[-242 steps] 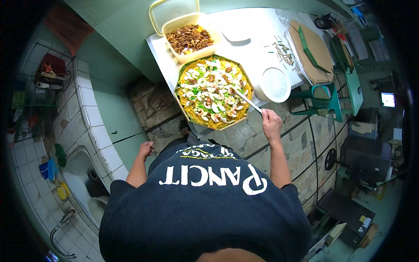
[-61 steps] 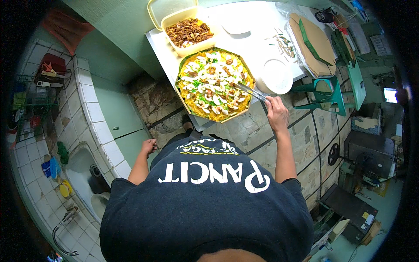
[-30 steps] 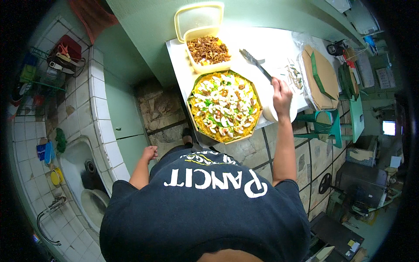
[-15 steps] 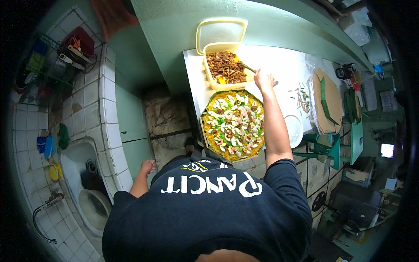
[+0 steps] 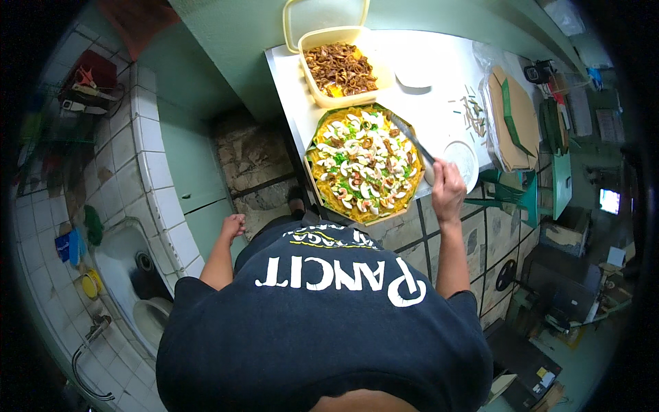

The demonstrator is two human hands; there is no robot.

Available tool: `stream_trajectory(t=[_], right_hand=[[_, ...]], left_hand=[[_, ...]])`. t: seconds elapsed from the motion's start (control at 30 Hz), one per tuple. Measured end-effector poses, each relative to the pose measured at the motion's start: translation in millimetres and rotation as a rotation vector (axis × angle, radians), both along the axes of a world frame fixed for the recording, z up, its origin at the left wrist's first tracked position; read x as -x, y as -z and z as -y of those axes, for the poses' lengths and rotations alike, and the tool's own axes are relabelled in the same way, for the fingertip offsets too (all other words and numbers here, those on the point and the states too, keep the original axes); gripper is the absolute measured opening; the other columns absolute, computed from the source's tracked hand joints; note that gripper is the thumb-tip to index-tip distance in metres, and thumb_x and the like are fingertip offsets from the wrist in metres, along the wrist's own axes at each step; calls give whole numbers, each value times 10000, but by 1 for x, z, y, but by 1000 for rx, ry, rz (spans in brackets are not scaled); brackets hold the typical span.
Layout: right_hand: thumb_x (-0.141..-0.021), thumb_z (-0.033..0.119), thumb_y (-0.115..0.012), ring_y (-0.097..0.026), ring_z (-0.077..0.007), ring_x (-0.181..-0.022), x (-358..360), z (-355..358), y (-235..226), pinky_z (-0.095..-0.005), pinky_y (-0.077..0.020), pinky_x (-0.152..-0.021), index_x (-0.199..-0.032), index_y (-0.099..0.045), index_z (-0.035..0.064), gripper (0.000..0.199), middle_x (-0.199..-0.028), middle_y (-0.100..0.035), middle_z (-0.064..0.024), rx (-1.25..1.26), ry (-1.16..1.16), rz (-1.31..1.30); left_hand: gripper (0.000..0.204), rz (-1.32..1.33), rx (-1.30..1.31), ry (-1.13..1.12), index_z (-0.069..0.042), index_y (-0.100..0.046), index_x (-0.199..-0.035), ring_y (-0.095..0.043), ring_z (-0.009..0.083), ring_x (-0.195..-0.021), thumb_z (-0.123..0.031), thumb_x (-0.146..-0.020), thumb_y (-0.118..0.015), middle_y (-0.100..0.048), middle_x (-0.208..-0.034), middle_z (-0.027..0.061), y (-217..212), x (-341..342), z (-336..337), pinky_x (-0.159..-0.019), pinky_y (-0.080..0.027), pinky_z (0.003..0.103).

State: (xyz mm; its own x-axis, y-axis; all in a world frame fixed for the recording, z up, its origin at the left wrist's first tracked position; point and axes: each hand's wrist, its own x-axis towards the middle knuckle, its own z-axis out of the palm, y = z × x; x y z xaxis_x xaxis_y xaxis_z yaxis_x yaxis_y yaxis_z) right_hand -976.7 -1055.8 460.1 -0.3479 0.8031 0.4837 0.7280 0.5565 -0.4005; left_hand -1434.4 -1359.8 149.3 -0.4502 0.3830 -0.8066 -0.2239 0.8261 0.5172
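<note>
My right hand (image 5: 447,189) is closed round the handle of a long metal utensil (image 5: 414,142). Its far end reaches over the right upper edge of an eight-sided tray (image 5: 310,180) of yellow noodles (image 5: 340,118). White slices, green bits and brown pieces top the noodles (image 5: 364,161). Behind the tray stands a cream plastic container (image 5: 319,96) holding dark brown strips (image 5: 340,67) and some yellow bits. Its lid (image 5: 292,27) leans upright at the back. My left hand (image 5: 234,225) hangs beside my body, fingers curled, with nothing visible in them.
A round whitish dish (image 5: 461,163) sits right of the tray, near scattered small sticks (image 5: 472,113). Stacked brown cardboard pieces (image 5: 511,130) lie farther right, with a green stool (image 5: 525,196) below. Leftward are a tiled counter (image 5: 161,185) and a sink (image 5: 123,237).
My right hand has drawn the utensil out of the cream container and back toward me, bringing its end over the noodle tray. The view has shifted slightly; my left hand stays curled.
</note>
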Motion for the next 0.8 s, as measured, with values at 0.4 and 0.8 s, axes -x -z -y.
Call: stream_trajectory(t=[0.4, 0.8], right_hand=[[-872, 155, -613, -609, -255, -696, -6, 56, 60, -354, -471, -610, -1061, -623, 88, 201, -880, -597, -80, -65, -39, 214], [-883, 129, -595, -620, -303, -665, -7, 35, 25, -390, -497, -590, -971, -648, 66, 121, -820, -590, -108, -47, -67, 138]], left_hand=[[264, -20, -8, 98, -132, -622, -1132, -593, 103, -682, -295, -933, -564, -618, -891, -15, -12, -6, -15, -561, -473, 262], [248, -42, 21, 14, -123, -635, -1105, -602, 104, -677, -294, -943, -555, -616, -897, -18, -14, -15, 19, -538, -476, 241]])
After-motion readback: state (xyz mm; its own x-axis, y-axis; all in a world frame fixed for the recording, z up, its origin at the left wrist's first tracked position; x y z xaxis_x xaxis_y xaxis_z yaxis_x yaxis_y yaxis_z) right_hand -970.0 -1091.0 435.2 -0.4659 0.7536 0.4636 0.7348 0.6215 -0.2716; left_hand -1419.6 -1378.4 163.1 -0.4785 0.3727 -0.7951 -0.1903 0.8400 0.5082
